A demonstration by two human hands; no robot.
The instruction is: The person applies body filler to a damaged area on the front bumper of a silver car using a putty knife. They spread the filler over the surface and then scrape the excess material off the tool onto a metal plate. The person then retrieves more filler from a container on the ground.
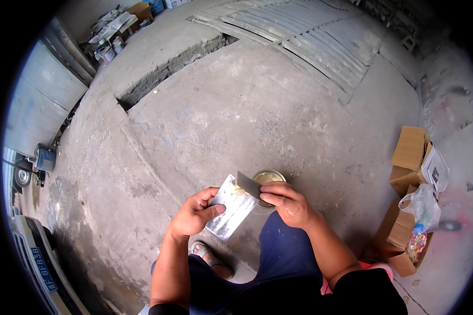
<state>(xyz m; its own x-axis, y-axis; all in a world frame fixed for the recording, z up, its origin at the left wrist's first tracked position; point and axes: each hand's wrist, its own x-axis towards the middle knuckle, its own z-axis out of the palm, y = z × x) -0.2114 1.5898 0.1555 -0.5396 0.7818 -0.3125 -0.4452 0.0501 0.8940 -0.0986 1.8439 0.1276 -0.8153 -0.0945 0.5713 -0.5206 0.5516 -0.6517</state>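
My left hand [193, 214] grips a pale, shiny flat plate [229, 216] by its left edge, thumb on top. Cream-coloured paste [238, 189] lies on the plate's upper end. Between the fingers of my right hand [290, 206] is a thin dark grey scraper [248, 185], tilted over the plate's upper right edge beside the paste. On the floor just beyond the right hand stands a round open can [269, 177] with cream-coloured content, its near side partly hidden by the hand and scraper.
Cardboard boxes [409, 149] with a white plastic bag [424, 209] stand at the right. A sunken channel [168, 73] crosses the concrete floor farther off, near slatted metal covers [305, 37]. At the left are a car's front end [37, 252] and a blue tin [45, 158].
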